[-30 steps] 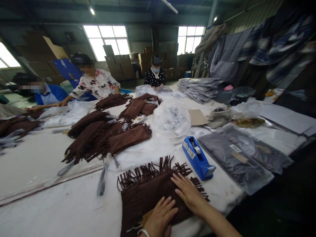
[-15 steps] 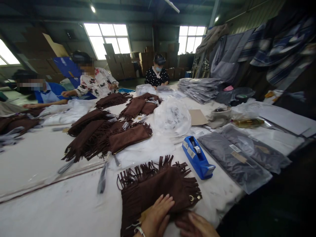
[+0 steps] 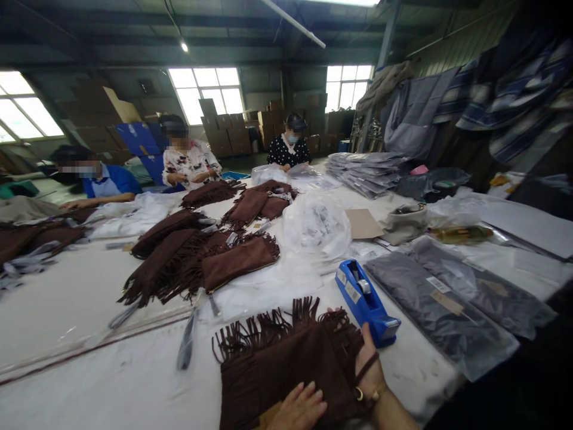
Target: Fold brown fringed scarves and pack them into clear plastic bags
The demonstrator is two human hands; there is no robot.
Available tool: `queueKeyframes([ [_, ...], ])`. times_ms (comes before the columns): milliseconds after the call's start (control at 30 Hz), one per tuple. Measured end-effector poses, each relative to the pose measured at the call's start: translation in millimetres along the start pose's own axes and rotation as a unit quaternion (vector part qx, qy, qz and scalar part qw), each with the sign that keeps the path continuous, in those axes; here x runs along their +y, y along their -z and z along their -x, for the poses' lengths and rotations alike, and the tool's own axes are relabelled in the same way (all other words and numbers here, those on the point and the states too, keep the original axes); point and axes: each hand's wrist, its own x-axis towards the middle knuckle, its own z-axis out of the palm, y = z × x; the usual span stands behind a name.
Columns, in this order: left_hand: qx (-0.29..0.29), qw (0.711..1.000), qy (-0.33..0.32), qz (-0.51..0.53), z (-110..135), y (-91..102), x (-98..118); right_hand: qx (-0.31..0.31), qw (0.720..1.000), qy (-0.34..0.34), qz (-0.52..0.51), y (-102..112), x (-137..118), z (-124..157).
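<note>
A dark brown fringed suede piece (image 3: 286,358) lies on the white table (image 3: 111,382) right in front of me. My left hand (image 3: 298,409) rests flat on its near edge, fingers stretched out. My right hand (image 3: 369,367) is curled round the piece's right edge, thumb on top, with a brown strap and a small gold ring across the wrist. A blue tape dispenser (image 3: 364,301) stands just beyond my right hand.
More brown fringed pieces (image 3: 201,257) are heaped mid-table. Clear bags (image 3: 316,224), grey bagged garments (image 3: 441,304), a bagged stack (image 3: 364,173) and a cardboard sheet (image 3: 362,224) lie to the right. Three people work at the far side. Garments hang at right.
My right hand lifted off the top of the brown piece, dropped to the near edge, then came up to grip its right side. The right part got folded over. The view tilted up.
</note>
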Motion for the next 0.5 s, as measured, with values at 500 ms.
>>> queueKeyframes([
  [500,-0.005,0.979,0.066,0.194,-13,18.3,21,-0.156,0.693,0.145,0.689,-51,46,5],
])
